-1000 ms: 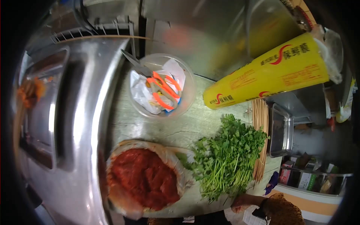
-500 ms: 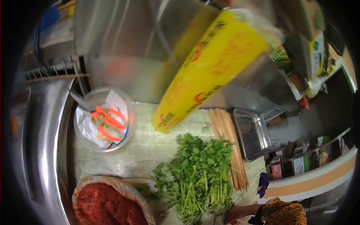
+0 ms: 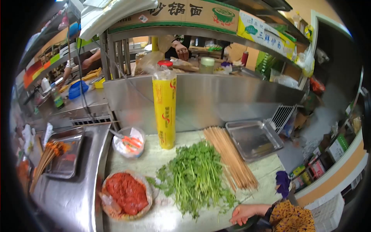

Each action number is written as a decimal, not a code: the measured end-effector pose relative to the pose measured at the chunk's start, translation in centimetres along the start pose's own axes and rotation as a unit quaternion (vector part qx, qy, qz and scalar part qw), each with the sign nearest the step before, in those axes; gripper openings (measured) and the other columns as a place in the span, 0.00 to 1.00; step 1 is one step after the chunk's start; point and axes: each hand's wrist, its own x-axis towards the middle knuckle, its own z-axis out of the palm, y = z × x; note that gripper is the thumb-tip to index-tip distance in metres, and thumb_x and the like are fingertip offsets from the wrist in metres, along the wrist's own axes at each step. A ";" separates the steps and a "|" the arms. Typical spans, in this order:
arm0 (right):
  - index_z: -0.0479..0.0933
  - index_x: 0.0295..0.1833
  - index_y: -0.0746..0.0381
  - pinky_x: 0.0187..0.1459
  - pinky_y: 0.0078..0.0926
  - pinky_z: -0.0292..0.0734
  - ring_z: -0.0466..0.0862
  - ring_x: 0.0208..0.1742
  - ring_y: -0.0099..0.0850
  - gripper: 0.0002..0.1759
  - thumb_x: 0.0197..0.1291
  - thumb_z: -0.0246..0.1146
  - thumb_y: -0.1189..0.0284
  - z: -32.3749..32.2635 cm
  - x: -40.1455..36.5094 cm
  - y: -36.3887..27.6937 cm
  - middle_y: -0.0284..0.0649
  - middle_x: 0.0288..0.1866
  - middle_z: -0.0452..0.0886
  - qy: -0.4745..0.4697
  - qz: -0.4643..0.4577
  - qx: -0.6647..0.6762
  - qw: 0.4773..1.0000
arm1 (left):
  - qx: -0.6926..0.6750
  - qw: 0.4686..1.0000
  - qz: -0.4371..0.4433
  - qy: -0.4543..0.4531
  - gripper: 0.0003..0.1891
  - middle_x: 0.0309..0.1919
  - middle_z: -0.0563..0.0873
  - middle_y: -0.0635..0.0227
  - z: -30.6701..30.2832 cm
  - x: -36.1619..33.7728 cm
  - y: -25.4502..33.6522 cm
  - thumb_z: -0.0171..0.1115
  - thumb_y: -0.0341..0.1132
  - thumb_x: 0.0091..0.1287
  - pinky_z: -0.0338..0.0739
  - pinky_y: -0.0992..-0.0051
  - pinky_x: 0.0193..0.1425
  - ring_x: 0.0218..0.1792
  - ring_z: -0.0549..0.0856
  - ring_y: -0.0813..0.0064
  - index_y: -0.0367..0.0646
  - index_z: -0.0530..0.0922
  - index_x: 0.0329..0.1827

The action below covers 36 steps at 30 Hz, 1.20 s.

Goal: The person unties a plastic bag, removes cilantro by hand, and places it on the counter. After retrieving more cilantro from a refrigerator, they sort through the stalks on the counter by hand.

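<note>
My right hand (image 3: 245, 213) is at the lower right, by the front edge of the worktop, in a dark-spotted orange sleeve. Its fingers are loosely bent, with nothing visible between them. Nearest to it lie the stem ends of a leafy green bunch (image 3: 195, 176). Wooden skewers (image 3: 232, 158) lie behind and to the right of the greens. A bag-lined bowl of red paste (image 3: 129, 193) sits on the left. A tall yellow roll (image 3: 165, 112) stands upright behind, beside a clear tub (image 3: 131, 149) holding orange-handled scissors (image 3: 132, 142). My left hand is out of view.
An empty metal tray (image 3: 253, 139) is at the back right, near a wire rack (image 3: 284, 118). At left, another tray (image 3: 67, 154) holds loaded skewers. A purple object (image 3: 283, 183) lies at the right edge. Behind the partition, other people's hands (image 3: 181, 51) show.
The view has tilted up, bringing the shelf and the people behind into sight. The yellow roll, seen slanted before, now looks upright. My right hand shows more fully beside the stems.
</note>
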 end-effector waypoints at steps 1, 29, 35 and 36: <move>0.84 0.37 0.56 0.22 0.14 0.70 0.78 0.20 0.17 0.19 0.63 0.64 0.51 0.1 -0.2 0.0 0.31 0.23 0.83 0.000 -0.017 -0.009 1.000 | 0.017 0.999 0.026 0.011 0.27 0.56 0.82 0.54 -0.9 -1.1 0.3 0.59 0.48 0.66 0.70 0.63 0.65 0.57 0.79 0.57 0.40 0.74 0.63; 0.83 0.32 0.62 0.17 0.13 0.70 0.79 0.17 0.16 0.16 0.66 0.64 0.62 1.6 -2.3 -0.9 0.33 0.21 0.83 0.141 -0.144 -0.034 0.979 | -0.273 0.859 0.064 0.429 0.03 0.28 0.84 0.61 -18.6 -10.2 6.2 0.64 0.29 0.63 0.78 0.72 0.33 0.27 0.85 0.68 0.40 0.82 0.37; 0.81 0.38 0.63 0.32 0.20 0.74 0.80 0.30 0.20 0.08 0.60 0.69 0.69 14.5 -8.9 -12.2 0.32 0.28 0.82 0.011 -0.516 -0.172 0.839 | -0.242 0.872 0.065 0.419 0.04 0.30 0.85 0.60 -19.3 -10.9 6.7 0.64 0.32 0.63 0.78 0.69 0.34 0.30 0.85 0.61 0.43 0.82 0.37; 0.80 0.38 0.63 0.34 0.25 0.75 0.82 0.32 0.28 0.08 0.59 0.69 0.69 17.3 -9.7 -14.8 0.36 0.31 0.82 -0.073 -0.629 -0.218 0.742 | -0.239 0.873 0.066 0.421 0.04 0.30 0.85 0.60 -19.3 -11.0 6.7 0.64 0.32 0.63 0.78 0.69 0.34 0.30 0.85 0.61 0.43 0.82 0.37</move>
